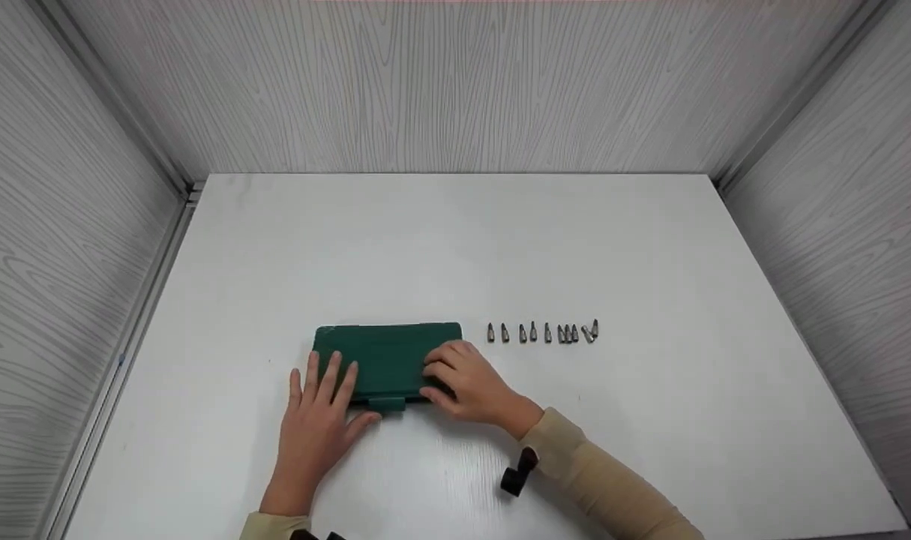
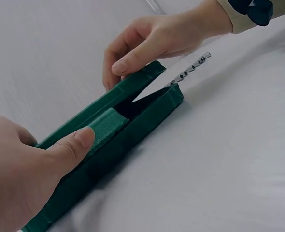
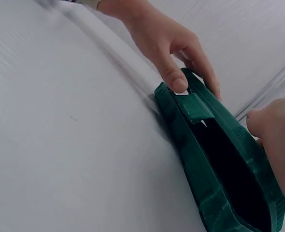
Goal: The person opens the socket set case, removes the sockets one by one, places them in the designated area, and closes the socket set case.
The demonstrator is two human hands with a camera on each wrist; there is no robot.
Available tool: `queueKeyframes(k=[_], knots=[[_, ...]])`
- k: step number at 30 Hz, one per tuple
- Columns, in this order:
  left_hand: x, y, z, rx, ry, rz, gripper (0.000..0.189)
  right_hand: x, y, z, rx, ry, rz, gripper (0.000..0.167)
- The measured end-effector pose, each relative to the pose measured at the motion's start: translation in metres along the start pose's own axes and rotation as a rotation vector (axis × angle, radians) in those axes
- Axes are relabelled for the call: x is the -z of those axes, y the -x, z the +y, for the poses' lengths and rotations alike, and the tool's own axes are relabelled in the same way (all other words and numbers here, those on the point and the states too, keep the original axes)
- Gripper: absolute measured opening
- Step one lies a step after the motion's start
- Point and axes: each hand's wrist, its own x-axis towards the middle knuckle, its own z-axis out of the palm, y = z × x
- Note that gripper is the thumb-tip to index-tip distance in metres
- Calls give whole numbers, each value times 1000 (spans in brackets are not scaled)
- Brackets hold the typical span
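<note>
A green plastic case (image 1: 380, 352) lies on the white table with its lid slightly raised; a dark gap (image 3: 234, 174) runs along its front in the right wrist view. My left hand (image 1: 313, 431) rests its spread fingers on the left part of the lid, and its thumb touches the front latch (image 2: 104, 128). At the lid's right end is my right hand (image 1: 466, 382), its bent fingers and thumb over the top surface, pinching nothing that I can see. Several metal screwdriver bits (image 1: 534, 331) lie in a row right of the case.
The white tabletop (image 1: 455, 247) spreads out around the case. Grey wood-grain panels (image 1: 455, 90) stand behind it and at both sides. A black wrist device (image 1: 515, 476) sits at the right sleeve.
</note>
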Motion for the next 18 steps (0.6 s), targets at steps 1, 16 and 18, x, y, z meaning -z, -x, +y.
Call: queueKeyframes(k=[1, 16, 18], knots=[[-2, 0, 1, -3, 1, -4, 82, -1, -1, -1, 0, 21, -5, 24], [-18, 2, 12, -28, 16, -21, 75, -28, -11, -21, -141, 191, -265, 64], [-17, 0, 12, -42, 2, -19, 73, -31, -11, -23, -148, 211, -282, 66]])
